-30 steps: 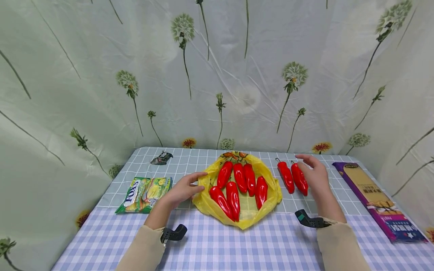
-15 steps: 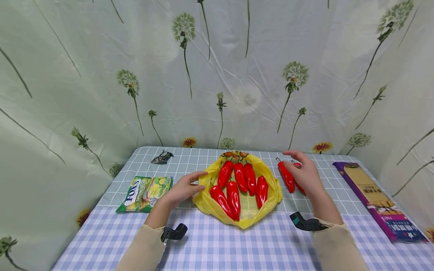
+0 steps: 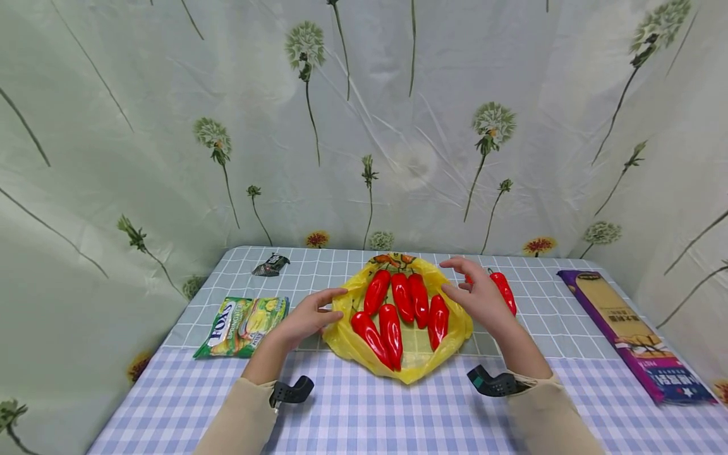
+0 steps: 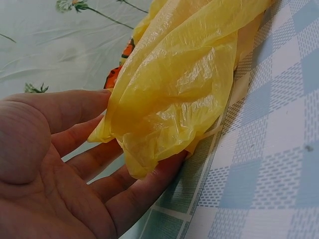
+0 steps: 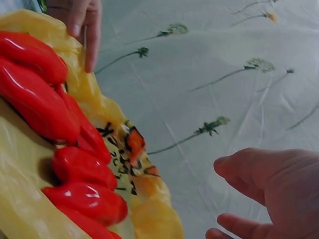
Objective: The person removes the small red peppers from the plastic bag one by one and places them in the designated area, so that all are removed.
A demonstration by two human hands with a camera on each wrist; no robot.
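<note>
We are looking over a checked tablecloth (image 3: pixel 352 411), taking its far edge as twelve o'clock and a wide-mouthed, thin yellow plastic bag (image 3: pixel 415 373) as the dial's centre. A long purple-and-tan packet (image 3: pixel 631 335) is lying well off at three o'clock, while a green printed FOX'S packet (image 3: pixel 244 325) is sitting at nine, close by the left arm. At nine o'clock too, the left hand (image 3: pixel 307 319) is touching the bag's side with loosely spread fingers; we are not seeing a firm grip, so the limp film could be sagging or folding inward if those fingers slip. Between two and three, the right hand (image 3: pixel 474 291) is hovering just beside the rim, fingers parted and holding nothing; a low pass could be snagging the soft edge and dragging the bag askew. Six glossy, tapered red peppers (image 3: pixel 391 335) are resting inside, and with so little stiffness around them, a tug could be rolling some out at six o'clock, where the wall is looking low. Beyond the right hand, a loose red pepper (image 3: pixel 503 291) is lying near a mostly hidden second one; a careless wrist could be nudging either.
</note>
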